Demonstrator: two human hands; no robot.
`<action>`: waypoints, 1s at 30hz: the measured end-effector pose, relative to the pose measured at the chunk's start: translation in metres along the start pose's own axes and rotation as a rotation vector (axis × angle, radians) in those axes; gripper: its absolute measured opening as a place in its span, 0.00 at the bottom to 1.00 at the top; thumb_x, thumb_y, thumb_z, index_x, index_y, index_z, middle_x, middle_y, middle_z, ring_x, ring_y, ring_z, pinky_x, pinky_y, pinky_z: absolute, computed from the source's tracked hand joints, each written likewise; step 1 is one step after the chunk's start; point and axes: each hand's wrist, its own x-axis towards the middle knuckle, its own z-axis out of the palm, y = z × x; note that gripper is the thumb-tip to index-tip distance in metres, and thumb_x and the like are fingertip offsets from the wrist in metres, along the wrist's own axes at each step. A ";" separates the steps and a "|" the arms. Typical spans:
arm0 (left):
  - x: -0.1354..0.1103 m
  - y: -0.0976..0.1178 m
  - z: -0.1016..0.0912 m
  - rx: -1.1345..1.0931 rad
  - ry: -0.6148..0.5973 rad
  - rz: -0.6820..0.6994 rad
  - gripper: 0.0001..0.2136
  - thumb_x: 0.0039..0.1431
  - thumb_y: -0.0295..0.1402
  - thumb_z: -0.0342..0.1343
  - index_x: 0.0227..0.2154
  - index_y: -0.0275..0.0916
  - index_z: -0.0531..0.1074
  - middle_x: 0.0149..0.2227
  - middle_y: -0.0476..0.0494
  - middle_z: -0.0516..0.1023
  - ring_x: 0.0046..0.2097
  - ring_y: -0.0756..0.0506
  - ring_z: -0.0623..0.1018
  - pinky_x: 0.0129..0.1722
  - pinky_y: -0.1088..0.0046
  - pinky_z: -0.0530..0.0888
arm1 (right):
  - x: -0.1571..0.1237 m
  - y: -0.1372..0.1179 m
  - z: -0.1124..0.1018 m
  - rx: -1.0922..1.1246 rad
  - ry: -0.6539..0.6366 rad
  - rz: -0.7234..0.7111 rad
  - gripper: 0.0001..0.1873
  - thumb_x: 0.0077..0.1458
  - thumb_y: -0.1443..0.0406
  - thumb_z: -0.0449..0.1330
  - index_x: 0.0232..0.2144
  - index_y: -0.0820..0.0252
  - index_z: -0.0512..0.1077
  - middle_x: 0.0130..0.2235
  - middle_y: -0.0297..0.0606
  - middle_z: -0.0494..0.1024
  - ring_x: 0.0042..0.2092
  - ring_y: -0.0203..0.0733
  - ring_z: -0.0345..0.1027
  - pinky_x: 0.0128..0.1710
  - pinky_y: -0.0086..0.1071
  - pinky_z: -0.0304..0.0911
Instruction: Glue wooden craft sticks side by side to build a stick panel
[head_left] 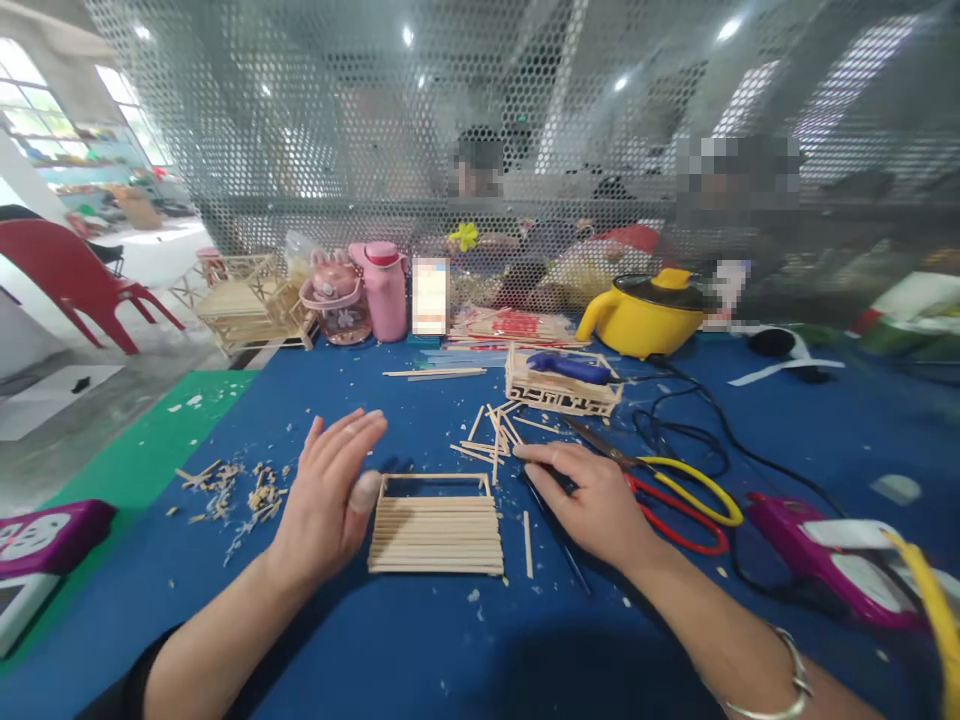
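A small wooden stick panel lies on the blue table, its slats packed side by side, with a gap below its far rail. My left hand stands at its left edge, fingers stretched out and the thumb close to the far left corner; nothing is in it. To the panel's right, my right hand reaches low with fingertips at the edge of a loose pile of short sticks. Its fingers look extended and slightly apart. Partly beneath that hand lies a thin dark rod. One single stick rests beside the panel.
Scissors with red and yellow handles lie right of my right hand. A blue glue gun sits on a wooden stick frame. Behind stand a pink bottle, a phone and a yellow pot. Stick scraps lie left.
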 end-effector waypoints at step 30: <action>-0.013 0.072 0.009 0.038 -0.343 0.174 0.29 0.63 0.52 0.41 0.59 0.38 0.59 0.62 0.40 0.64 0.65 0.39 0.58 0.64 0.53 0.49 | -0.023 -0.026 0.017 0.198 0.106 -0.014 0.13 0.60 0.68 0.52 0.45 0.54 0.72 0.41 0.40 0.79 0.43 0.43 0.73 0.44 0.39 0.69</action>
